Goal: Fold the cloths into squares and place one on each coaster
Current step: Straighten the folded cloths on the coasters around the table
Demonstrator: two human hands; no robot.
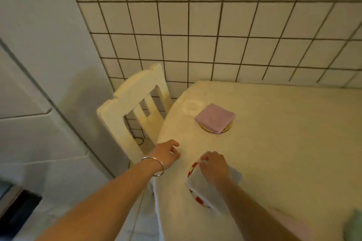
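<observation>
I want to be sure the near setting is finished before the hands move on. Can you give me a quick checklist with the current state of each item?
1. Pink cloth folded square and lying on the far coaster: ok.
2. White cloth lying over the red-patterned coaster: ok.
3. White cloth centred on that coaster: not ok, the coaster shows only at the cloth's left edge.
4. Right hand released from the white cloth: not ok, its fingers touch the far corner.
5. Left hand free of any cloth: ok, it holds nothing.
6. More cloths left to fold: cannot tell, only blurred shapes at the lower right corner.
</observation>
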